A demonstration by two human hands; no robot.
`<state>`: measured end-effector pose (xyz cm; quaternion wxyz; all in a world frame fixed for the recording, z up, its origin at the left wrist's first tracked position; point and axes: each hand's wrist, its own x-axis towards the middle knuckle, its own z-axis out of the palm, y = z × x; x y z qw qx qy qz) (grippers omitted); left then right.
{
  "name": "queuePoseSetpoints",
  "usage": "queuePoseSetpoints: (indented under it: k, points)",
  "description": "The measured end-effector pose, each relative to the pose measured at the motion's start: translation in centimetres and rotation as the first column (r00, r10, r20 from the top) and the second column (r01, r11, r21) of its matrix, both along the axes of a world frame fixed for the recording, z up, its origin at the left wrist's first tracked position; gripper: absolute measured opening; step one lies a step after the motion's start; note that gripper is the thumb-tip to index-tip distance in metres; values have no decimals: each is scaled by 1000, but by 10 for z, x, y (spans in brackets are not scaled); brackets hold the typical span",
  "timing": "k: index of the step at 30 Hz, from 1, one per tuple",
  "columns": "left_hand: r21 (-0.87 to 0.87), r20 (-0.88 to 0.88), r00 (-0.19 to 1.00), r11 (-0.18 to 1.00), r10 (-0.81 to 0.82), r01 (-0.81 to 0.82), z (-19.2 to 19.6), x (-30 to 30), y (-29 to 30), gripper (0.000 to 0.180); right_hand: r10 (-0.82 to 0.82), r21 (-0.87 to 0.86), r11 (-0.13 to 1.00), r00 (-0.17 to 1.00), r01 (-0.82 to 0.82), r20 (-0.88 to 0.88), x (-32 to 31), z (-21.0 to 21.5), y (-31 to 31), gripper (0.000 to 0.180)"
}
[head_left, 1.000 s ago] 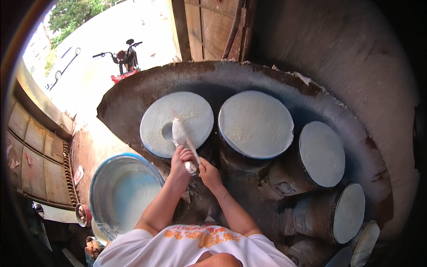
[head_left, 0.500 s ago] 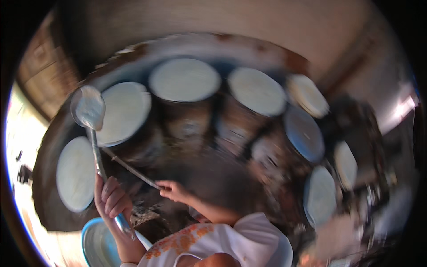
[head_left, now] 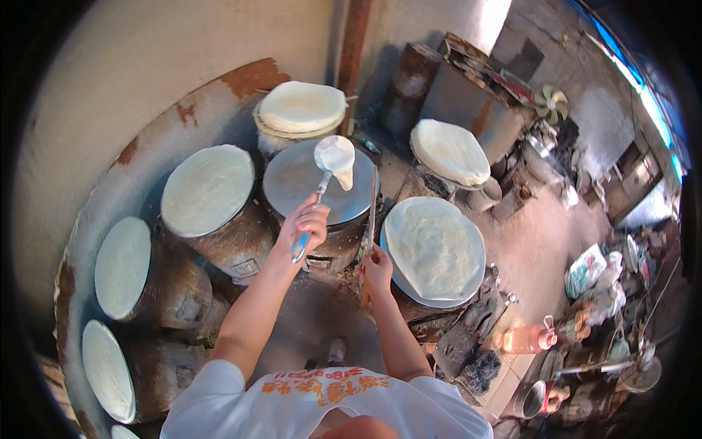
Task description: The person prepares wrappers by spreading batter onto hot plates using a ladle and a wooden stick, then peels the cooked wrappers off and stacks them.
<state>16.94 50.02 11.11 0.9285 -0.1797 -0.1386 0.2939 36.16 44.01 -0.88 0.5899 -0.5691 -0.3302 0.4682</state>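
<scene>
My left hand (head_left: 306, 225) is wrapped round the handle of a metal ladle (head_left: 323, 184) with a blue grip end. Pale batter (head_left: 336, 158) coats the ladle's bowl and hangs over its lip. Below the ladle lies a bare, grey round griddle (head_left: 289, 183) on a drum-like stove. Closed on a long, thin wooden stick or spatula (head_left: 371, 208), my right hand (head_left: 377, 269) is between that griddle and the one to its right. A large, pale thin pancake (head_left: 435, 245) covers most of the right griddle, its edge loose at the left.
More batter-covered griddles (head_left: 208, 190) curve along the wall at left. A stack of flatbreads (head_left: 303, 106) stands behind the bare griddle, another stack (head_left: 450, 150) at back right. A pinkish jug (head_left: 529, 338), bags (head_left: 586, 271) and pots (head_left: 528, 400) crowd the right floor.
My view has swung to the right, and the blue-rimmed bucket is out of sight. The ladle has gone from beside a covered griddle to above the bare one. The stick now points away from me.
</scene>
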Motion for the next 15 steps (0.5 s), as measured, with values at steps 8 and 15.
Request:
queuePoseSetpoints:
  k: [8, 15]
  points:
    - [-46, -519, 849, 996, -94, 82, -65, 60, 133, 23, -152, -51, 988, 982, 147, -112, -23, -27, 68, 37]
    - [-19, -662, 725, 971, -191, 238, -67, 26, 219, 6, -319, 149, 945, 707, 292, 632, -50, -17, 97, 49]
